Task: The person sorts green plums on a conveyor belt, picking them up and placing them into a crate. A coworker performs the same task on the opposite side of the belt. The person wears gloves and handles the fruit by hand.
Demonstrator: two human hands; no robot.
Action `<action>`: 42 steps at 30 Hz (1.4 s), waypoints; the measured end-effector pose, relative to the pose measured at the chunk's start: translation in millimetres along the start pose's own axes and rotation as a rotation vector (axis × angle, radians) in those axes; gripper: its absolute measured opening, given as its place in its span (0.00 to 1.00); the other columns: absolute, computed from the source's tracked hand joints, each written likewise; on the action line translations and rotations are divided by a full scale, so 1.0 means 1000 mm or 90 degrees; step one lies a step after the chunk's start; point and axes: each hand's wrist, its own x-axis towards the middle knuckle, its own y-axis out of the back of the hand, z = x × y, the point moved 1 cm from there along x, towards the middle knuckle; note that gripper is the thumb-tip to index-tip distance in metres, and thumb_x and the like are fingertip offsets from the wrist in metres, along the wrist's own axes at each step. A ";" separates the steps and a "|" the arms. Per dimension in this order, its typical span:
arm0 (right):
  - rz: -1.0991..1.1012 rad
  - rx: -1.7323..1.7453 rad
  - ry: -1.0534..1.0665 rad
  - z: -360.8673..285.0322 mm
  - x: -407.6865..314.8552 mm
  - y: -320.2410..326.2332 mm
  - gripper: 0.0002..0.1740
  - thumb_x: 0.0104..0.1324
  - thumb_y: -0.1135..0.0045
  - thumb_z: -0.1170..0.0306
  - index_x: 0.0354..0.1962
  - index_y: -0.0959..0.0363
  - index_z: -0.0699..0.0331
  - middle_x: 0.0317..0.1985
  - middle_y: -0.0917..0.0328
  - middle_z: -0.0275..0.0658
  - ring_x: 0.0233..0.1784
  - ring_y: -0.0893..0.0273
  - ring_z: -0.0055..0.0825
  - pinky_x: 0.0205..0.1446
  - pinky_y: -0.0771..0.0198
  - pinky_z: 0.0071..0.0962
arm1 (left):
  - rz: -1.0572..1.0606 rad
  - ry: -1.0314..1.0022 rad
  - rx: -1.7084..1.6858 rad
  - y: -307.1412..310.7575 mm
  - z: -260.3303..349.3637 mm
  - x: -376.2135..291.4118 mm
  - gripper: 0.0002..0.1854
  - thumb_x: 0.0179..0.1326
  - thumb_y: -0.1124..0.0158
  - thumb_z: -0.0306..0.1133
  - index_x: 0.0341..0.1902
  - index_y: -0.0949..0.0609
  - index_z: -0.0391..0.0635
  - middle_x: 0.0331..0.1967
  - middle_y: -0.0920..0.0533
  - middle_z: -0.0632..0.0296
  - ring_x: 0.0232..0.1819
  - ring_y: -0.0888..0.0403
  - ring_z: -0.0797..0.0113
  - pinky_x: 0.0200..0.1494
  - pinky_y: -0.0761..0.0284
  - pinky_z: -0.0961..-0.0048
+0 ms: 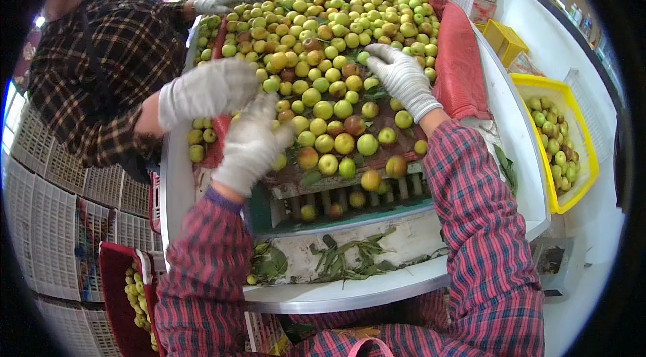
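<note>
Small round fruit [323, 143], green to yellow with red blushes, covers a sloping sorting table [373, 301] before me. My left hand [252, 145], in a whitish work glove and blurred, hovers over the fruit at the table's left side, thumb spread from the fingers. My right hand [404, 77], gloved alike, reaches over the right side. Its fingertips touch a green fruit [363, 57]; whether they grip it I cannot tell. Below the fruit's near edge, several fruits lie on a slatted opening [353, 199].
A co-worker in a plaid shirt [106, 64] stands at left, one gloved hand [212, 87] close to mine. Loose leaves [348, 256] lie on the near ledge. A red padded cloth [459, 59] lines the right side. Fruit fills part of a yellow crate [588, 165] and a red crate [113, 286].
</note>
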 end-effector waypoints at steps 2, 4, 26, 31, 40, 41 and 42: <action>0.078 -0.166 -0.001 0.013 0.004 0.015 0.30 0.61 0.45 0.51 0.57 0.26 0.58 0.56 0.24 0.46 0.59 0.25 0.42 0.64 0.33 0.38 | -0.071 0.146 -0.023 -0.003 -0.018 0.042 0.46 0.59 0.42 0.59 0.75 0.41 0.44 0.68 0.33 0.41 0.72 0.40 0.48 0.74 0.48 0.62; 0.025 -0.233 -0.071 0.016 0.010 0.012 0.33 0.60 0.45 0.50 0.57 0.29 0.60 0.58 0.26 0.49 0.61 0.28 0.47 0.66 0.34 0.41 | -0.029 0.240 0.016 -0.033 -0.070 0.076 0.49 0.58 0.44 0.63 0.76 0.44 0.48 0.70 0.36 0.40 0.74 0.43 0.45 0.75 0.51 0.60; -0.503 0.088 0.144 -0.011 -0.022 -0.044 0.33 0.56 0.38 0.59 0.60 0.28 0.57 0.54 0.21 0.45 0.59 0.24 0.36 0.65 0.33 0.31 | -0.250 -0.153 -0.177 -0.031 0.035 -0.033 0.28 0.60 0.35 0.42 0.63 0.25 0.46 0.63 0.32 0.41 0.65 0.34 0.41 0.67 0.35 0.59; -0.760 0.168 0.101 -0.018 -0.033 -0.041 0.25 0.62 0.40 0.58 0.54 0.22 0.60 0.46 0.16 0.40 0.48 0.19 0.27 0.56 0.26 0.28 | -0.420 -0.081 -0.246 0.005 0.044 -0.050 0.25 0.61 0.39 0.44 0.61 0.23 0.48 0.50 0.18 0.52 0.53 0.19 0.55 0.60 0.27 0.64; 0.078 0.008 -0.060 0.033 0.019 0.021 0.26 0.66 0.46 0.55 0.55 0.25 0.63 0.52 0.19 0.44 0.56 0.23 0.32 0.60 0.31 0.30 | 0.014 0.244 -0.142 -0.015 -0.066 0.067 0.37 0.58 0.40 0.57 0.65 0.27 0.43 0.64 0.26 0.43 0.67 0.31 0.51 0.68 0.36 0.64; 0.016 -0.024 -0.052 0.036 0.027 0.018 0.28 0.65 0.46 0.53 0.56 0.25 0.63 0.53 0.20 0.45 0.57 0.23 0.34 0.61 0.32 0.30 | 0.013 0.296 -0.106 -0.027 -0.091 0.080 0.41 0.57 0.40 0.58 0.69 0.30 0.43 0.68 0.33 0.42 0.72 0.38 0.51 0.71 0.41 0.64; -0.044 -0.064 -0.054 0.041 0.030 0.016 0.30 0.65 0.46 0.51 0.56 0.25 0.63 0.54 0.21 0.46 0.58 0.24 0.36 0.62 0.33 0.31 | 0.006 0.297 -0.082 -0.044 -0.099 0.089 0.43 0.56 0.40 0.59 0.70 0.32 0.43 0.69 0.34 0.40 0.73 0.41 0.50 0.72 0.43 0.64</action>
